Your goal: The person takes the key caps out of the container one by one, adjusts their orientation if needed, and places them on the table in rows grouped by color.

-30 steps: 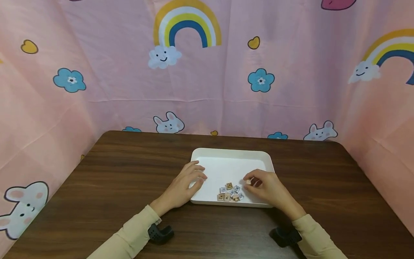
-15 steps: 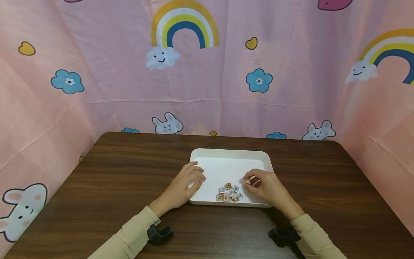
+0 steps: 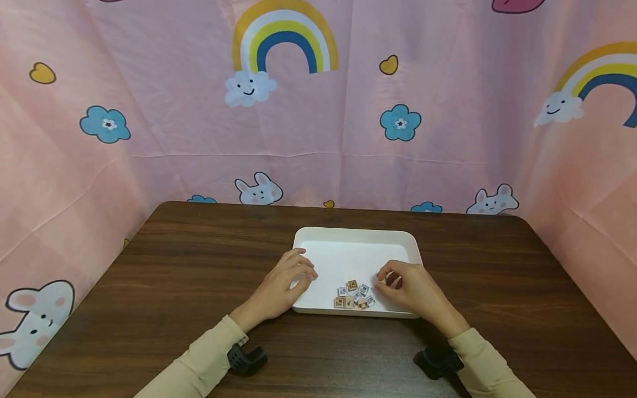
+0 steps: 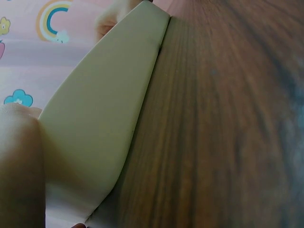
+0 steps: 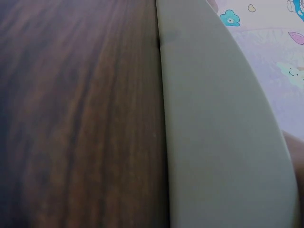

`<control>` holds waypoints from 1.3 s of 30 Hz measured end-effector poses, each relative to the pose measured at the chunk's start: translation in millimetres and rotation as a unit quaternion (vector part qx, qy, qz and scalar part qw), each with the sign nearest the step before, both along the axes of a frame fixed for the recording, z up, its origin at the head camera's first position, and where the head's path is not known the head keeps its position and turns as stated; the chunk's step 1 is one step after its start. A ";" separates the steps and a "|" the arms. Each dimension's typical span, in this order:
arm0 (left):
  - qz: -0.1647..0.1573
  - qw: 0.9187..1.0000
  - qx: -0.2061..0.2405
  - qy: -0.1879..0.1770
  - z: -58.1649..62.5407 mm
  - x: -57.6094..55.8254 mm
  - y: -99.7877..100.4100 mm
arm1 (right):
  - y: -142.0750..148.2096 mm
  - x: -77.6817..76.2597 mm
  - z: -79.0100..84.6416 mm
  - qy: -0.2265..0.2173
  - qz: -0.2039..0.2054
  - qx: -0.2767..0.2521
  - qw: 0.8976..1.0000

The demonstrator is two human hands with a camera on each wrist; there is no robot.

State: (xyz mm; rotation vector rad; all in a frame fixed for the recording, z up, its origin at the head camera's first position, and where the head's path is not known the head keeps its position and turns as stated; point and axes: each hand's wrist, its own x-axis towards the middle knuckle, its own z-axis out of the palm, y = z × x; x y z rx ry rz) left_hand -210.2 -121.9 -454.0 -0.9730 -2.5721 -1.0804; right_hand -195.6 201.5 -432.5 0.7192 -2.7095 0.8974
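Note:
A shallow white tray lies on the table, with a cluster of small square tiles near its front edge. Some tiles are wood-coloured, others white, and their dark marks are too small to read. Over the tray's right part, my right hand pinches a small pale tile between thumb and forefinger, mostly covered by the fingertips. My left hand rests at the tray's left rim, fingers loosely bent and holding nothing. Both wrist views are largely filled by the tray's outer wall, hiding the tiles.
The dark wood-grain table extends around the tray on all sides. Behind and beside it hangs a pink patterned curtain. A black wrist device sits on the left sleeve, and another black device on the right one.
The tile in my right fingertips shows less than a second ago, as the fingers have shifted slightly around it. My left hand and the tile cluster stay in place.

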 end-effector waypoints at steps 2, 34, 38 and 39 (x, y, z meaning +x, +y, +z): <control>-0.001 1.000 0.001 0.002 0.4 -0.2 -0.1 | 0.0 -0.5 -0.3 0.004 0.000 -0.003 1.000; -0.005 1.000 -0.001 0.002 1.8 1.3 1.0 | -0.6 1.8 -0.1 0.015 -0.004 0.008 1.000; -0.001 1.000 -0.004 -0.003 1.6 1.0 0.9 | -0.8 1.1 -0.7 0.019 -0.002 0.009 1.000; 0.000 1.000 -0.005 -0.003 1.4 0.9 0.7 | -0.9 1.0 -0.9 0.018 -0.002 0.010 1.000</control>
